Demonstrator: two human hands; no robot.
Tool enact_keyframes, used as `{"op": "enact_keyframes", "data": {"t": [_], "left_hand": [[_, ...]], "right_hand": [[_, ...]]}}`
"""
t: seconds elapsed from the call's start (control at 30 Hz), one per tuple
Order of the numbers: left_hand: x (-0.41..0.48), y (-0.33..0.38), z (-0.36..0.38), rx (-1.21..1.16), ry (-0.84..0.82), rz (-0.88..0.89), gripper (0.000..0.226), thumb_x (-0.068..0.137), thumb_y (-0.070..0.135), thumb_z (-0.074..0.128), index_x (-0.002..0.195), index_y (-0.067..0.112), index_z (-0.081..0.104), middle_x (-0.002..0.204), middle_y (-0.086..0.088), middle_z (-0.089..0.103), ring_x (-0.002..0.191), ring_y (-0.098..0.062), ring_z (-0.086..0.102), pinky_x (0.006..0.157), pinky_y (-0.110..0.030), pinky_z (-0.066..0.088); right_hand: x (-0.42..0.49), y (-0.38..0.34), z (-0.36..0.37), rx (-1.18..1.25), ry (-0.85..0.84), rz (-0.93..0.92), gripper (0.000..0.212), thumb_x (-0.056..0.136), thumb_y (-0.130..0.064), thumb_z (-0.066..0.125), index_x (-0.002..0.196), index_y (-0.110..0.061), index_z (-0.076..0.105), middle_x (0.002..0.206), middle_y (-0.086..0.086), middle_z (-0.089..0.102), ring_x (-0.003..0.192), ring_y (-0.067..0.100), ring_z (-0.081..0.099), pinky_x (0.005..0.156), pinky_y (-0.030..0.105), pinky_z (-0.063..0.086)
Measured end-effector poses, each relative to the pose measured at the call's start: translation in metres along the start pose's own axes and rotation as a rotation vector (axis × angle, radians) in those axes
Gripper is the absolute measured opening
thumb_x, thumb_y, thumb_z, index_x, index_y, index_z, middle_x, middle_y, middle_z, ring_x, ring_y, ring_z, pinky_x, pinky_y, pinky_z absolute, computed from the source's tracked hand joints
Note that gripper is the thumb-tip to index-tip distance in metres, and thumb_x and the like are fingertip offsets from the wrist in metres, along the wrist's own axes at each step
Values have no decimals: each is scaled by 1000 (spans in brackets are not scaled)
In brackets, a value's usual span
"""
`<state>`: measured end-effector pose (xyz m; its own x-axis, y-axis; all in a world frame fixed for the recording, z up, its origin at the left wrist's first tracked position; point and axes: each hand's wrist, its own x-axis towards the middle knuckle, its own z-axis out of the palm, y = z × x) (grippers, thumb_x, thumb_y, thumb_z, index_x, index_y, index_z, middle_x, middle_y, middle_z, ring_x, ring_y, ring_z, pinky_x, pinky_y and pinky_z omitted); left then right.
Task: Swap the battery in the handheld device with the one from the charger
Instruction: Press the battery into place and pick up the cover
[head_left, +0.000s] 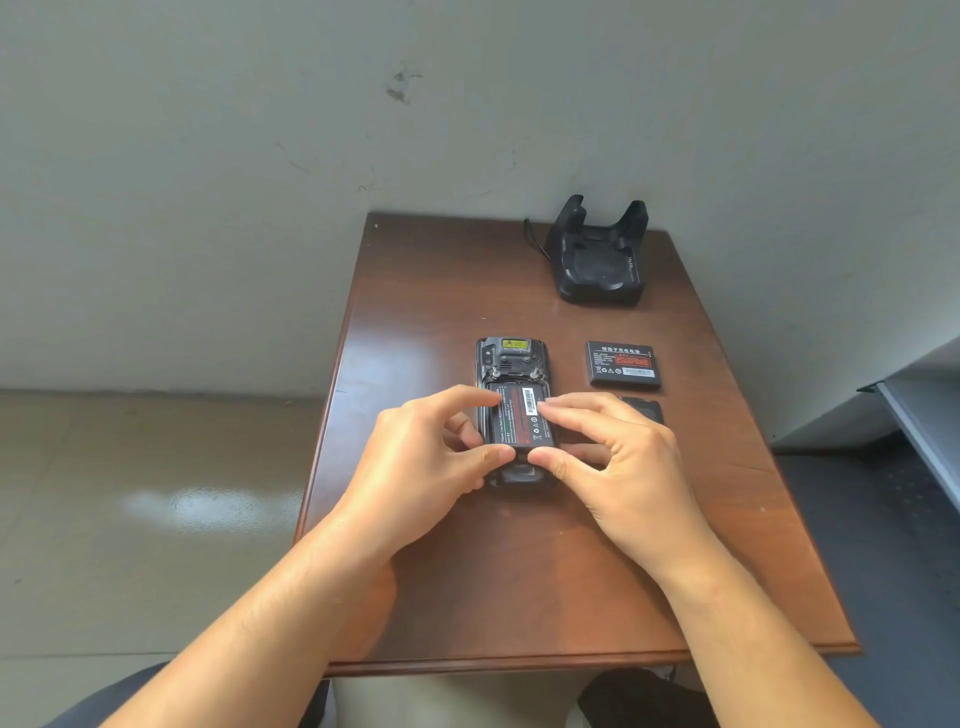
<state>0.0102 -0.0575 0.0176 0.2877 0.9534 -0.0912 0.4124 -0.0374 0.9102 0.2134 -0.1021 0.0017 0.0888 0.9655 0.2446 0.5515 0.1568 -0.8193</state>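
Observation:
The black handheld device (511, 358) lies face down in the middle of the brown table (415, 312), its back open. A black battery with a red label (519, 415) sits in its compartment. My left hand (431, 457) pinches the battery's left side, with forefinger at its upper edge and thumb at its lower edge. My right hand (608, 457) pinches the right side the same way. A second black battery (623, 364) lies loose to the right of the device. The black charger cradle (600, 260) stands at the back right with its slots empty.
A black back cover (647, 410) lies just behind my right hand, partly hidden. A thin cable (532, 239) runs from the charger's left side. The table stands against a grey wall; a grey shelf (924, 415) is at the far right.

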Motion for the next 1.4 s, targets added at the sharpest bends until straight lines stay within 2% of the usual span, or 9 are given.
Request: {"op": "enact_keyframes", "data": {"t": [0.17,0.37,0.6,0.77,0.9,1.0,1.1,1.23,1.4], "left_hand": [[2,-1,-1,-38,-31,-26,41,82,16,83,120,30,73,69,-3,64,59,-21,74,74,-43,63],[3,-5,0,-35,-40,-33,43,83,14,82,122,30,72,62,7,59,55,-11,70,67,-25,59],[6,-7,-2,-54,-84,-66,41,89,8,75,123,30,73,69,-6,55,58,-11,71,74,-25,62],[4,-6,0,-46,-57,-76,40,89,8,75,120,33,74,67,-3,55,58,-12,72,77,-31,64],[5,-5,0,-33,-64,-84,40,89,10,74,121,34,73,65,0,55,60,-15,74,79,-33,64],[5,-4,-2,-31,-84,-87,40,89,10,75,120,35,73,64,0,55,62,-17,75,79,-33,64],[5,-4,-3,-40,-91,-92,39,89,10,75,120,35,73,65,-1,56,65,-20,76,78,-33,64],[5,-5,-3,-44,-89,-90,39,89,10,76,118,36,73,64,0,56,64,-21,76,78,-34,64],[5,-6,-2,-54,-88,-91,40,90,10,74,118,37,73,65,0,55,62,-17,75,77,-31,64]], "right_hand": [[0,1,-2,-31,-35,-41,41,83,-13,82,123,-14,74,118,-8,69,110,5,68,84,22,61],[-1,1,-3,-52,-40,-60,38,85,-12,80,122,-15,75,118,-6,68,110,5,67,87,20,59],[2,-2,-3,-185,-51,-110,26,91,-14,74,116,-16,78,116,-7,66,104,6,68,91,29,58],[6,-5,-2,-149,-43,-74,23,89,-12,76,111,-14,80,108,-2,64,97,10,68,79,22,61],[6,-8,-4,-184,-59,-65,22,89,-13,76,111,-16,80,105,-4,66,91,10,69,78,21,60],[12,-5,-20,-169,82,-38,20,86,-10,78,105,-17,82,101,-5,73,92,7,70,80,21,59],[23,7,-58,-243,220,107,17,86,-18,78,102,-24,82,101,-9,75,88,4,72,86,22,56],[21,26,-88,-339,56,314,31,78,-36,83,109,-33,78,107,-16,70,88,5,66,82,27,50],[21,30,-92,-366,-166,344,53,72,-40,87,122,-41,69,113,-19,59,103,0,56,81,16,41]]}}
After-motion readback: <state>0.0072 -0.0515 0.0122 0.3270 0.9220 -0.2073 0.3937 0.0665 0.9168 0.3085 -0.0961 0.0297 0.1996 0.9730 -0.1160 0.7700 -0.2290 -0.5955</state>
